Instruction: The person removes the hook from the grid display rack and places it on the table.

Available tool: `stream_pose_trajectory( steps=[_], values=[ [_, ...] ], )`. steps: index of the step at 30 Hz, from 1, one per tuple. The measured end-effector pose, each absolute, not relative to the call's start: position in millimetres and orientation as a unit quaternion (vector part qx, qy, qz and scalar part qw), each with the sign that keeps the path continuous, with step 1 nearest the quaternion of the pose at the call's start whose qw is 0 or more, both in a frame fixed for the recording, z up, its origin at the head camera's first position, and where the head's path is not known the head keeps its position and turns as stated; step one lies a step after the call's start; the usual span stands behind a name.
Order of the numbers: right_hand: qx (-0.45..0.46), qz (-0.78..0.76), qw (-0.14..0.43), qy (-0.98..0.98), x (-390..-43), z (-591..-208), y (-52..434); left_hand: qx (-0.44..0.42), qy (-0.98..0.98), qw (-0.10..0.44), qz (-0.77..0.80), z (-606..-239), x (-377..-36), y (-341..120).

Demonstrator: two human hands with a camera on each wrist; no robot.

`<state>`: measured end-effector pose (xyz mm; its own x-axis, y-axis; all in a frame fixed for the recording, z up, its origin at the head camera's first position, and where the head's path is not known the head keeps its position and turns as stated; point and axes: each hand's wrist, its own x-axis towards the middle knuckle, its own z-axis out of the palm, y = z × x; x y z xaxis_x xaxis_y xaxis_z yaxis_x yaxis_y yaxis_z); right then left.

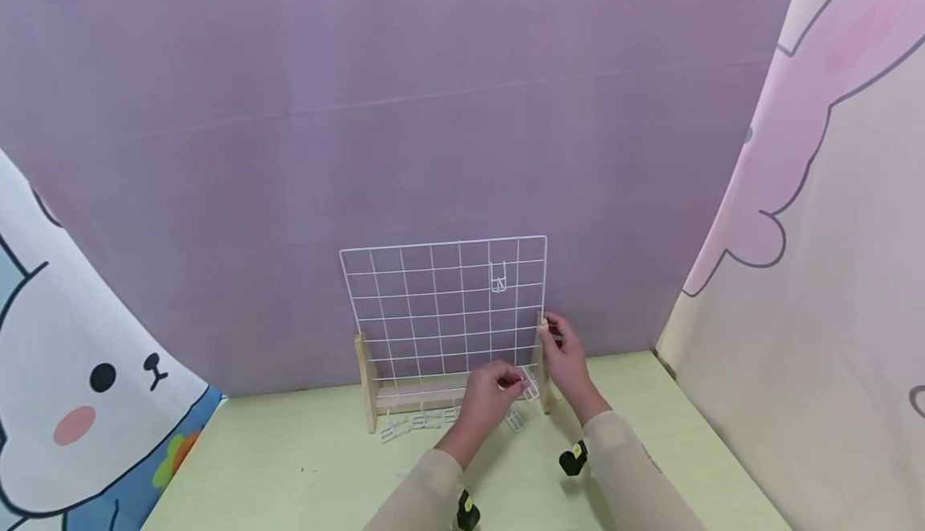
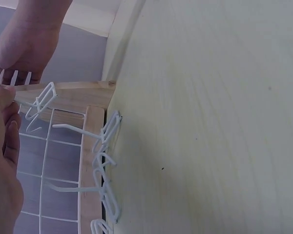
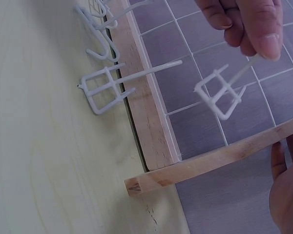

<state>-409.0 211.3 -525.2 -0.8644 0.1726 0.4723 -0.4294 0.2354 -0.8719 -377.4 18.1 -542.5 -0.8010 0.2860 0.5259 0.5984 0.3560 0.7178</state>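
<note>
A purple backdrop (image 1: 433, 97) hangs behind the green table (image 1: 289, 459), with cartoon curtains (image 1: 79, 370) on both sides.

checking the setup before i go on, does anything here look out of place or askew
Nothing looks damaged or askew. The wire grid panel stands upright in its wooden stand, one hook already hangs on it. The spare hooks lie in a loose jumble on the table along the base. The left hand pinches one; the right hand holds the stand's post.

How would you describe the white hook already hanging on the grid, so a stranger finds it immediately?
Find the white wire grid panel standing in its wooden stand against the purple backdrop. The small white wire hook hangs near its top right, alone; other hooks lie on the table.
</note>
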Motion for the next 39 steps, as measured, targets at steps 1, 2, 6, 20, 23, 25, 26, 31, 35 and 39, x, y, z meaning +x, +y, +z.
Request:
stream_pose_trajectory(
  steps=[1,2,6,20,23,25,26,31,35,39],
  values=[
    [0.085,0.611,0.247,-0.747,-408.8,-525.2,211.3,-0.274,-0.809,0.155,-0.497,-542.9,-377.0,18.7],
    [0.084,0.61,0.248,-0.748,-408.9,-525.4,211.3,-0.275,-0.809,0.153,-0.496,-543.3,-376.5,19.2],
    [0.083,0.607,0.251,-0.75,-408.9,-525.7,211.2,-0.275,-0.812,0.14,-0.496,-545.9,-374.9,20.7],
    [0.085,0.612,0.256,-0.744,-407.8,-523.6,210.7,-0.284,-0.814,0.135,-0.488,-559.2,-378.7,22.2],
    [0.086,0.611,0.258,-0.744,-407.3,-523.3,209.9,-0.292,-0.811,0.141,-0.486,-560.1,-378.3,22.4],
    [0.085,0.612,0.258,-0.743,-407.2,-523.6,209.9,-0.293,-0.813,0.143,-0.482,-561.0,-378.3,22.9],
    [0.084,0.611,0.257,-0.744,-407.3,-523.7,210.0,-0.292,-0.815,0.141,-0.481,-561.5,-378.5,23.2],
    [0.085,0.612,0.256,-0.743,-407.4,-523.4,210.4,-0.29,-0.823,0.13,-0.47,-562.6,-378.7,24.8],
    [0.086,0.614,0.26,-0.74,-407.6,-523.5,210.4,-0.286,-0.83,0.113,-0.466,-561.2,-378.0,26.1],
    [0.085,0.615,0.263,-0.739,-407.7,-523.7,210.1,-0.279,-0.835,0.098,-0.465,-558.9,-377.9,26.7]
  ],
)
